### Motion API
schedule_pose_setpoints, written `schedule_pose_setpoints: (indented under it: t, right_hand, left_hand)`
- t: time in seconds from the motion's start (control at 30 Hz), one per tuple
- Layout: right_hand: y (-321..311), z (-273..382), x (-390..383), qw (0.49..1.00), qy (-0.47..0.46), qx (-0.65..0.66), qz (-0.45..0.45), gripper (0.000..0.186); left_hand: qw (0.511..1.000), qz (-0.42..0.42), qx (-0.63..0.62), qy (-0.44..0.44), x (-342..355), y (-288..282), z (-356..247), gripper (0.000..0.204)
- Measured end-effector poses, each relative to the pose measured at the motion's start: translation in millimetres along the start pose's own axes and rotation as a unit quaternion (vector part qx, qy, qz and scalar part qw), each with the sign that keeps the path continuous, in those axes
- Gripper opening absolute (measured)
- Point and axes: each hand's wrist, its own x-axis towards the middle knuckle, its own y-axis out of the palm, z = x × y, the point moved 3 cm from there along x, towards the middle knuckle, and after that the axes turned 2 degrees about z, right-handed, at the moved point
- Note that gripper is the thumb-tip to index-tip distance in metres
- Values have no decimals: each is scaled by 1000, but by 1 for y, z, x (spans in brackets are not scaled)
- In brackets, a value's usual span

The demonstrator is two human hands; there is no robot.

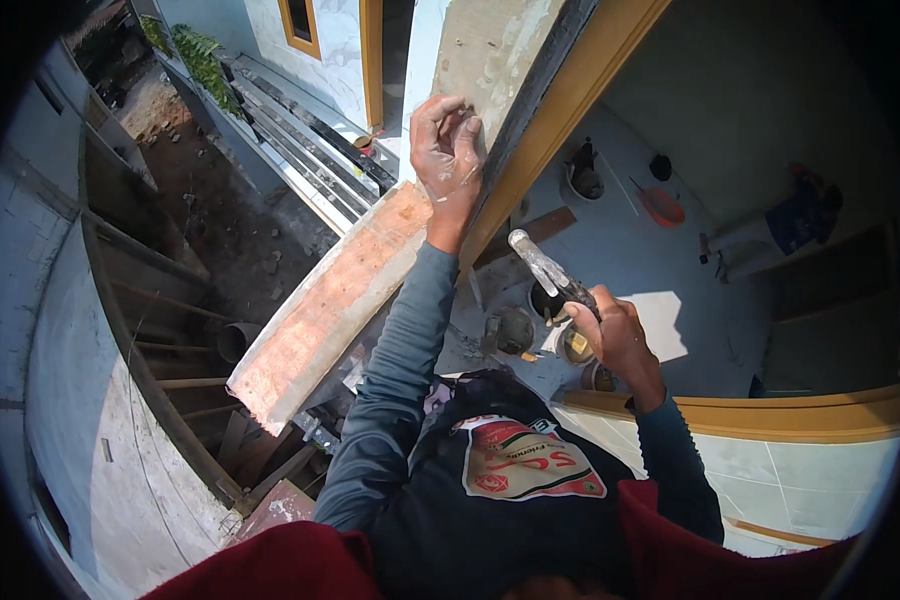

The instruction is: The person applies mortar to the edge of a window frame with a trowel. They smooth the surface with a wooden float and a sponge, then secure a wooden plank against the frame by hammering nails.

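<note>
My left hand (446, 160), dusted white, is raised against a grey plastered strip of wall (490, 60) beside a wooden frame (565, 110). Its fingers are curled together in a pinch; whatever they hold, if anything, is too small to make out. In my right hand (618, 335) is a hammer (547, 268), gripped by its dark handle. Its pale, worn metal head points up and to the left, apart from the wall and the left hand.
A ledge with an orange-brown face (335, 295) slants down at left. Below on the right are buckets (515, 330), a red basin (660, 207) and another person (800, 220). Long dark-and-white bars (300, 140) lie at upper left, near a green plant (200, 60).
</note>
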Motion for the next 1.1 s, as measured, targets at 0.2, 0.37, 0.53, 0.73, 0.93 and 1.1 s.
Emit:
schedule_pose_setpoints:
  t: [0.2, 0.37, 0.53, 0.73, 0.93, 1.1]
  right_hand:
    - [95, -149, -46, 992, 71, 108, -7, 46]
    - [151, -248, -81, 978, 132, 142, 76, 62]
    - [163, -323, -98, 971, 156, 103, 148, 62]
    - [178, -364, -109, 960, 198, 115, 161, 63]
    - [189, -358, -110, 943, 243, 185, 129, 62]
    - [202, -338, -87, 958, 193, 138, 163, 64]
  left_hand:
    - [974, 60, 208, -71, -14, -43, -23, 43]
    - [891, 121, 398, -183, -49, -88, 2, 41]
    - [850, 98, 439, -274, -72, -91, 22, 46]
    - [859, 80, 423, -276, -72, -98, 31, 45]
    - [868, 55, 413, -269, -73, -94, 28, 40]
    - [882, 88, 368, -283, -73, -97, 29, 38]
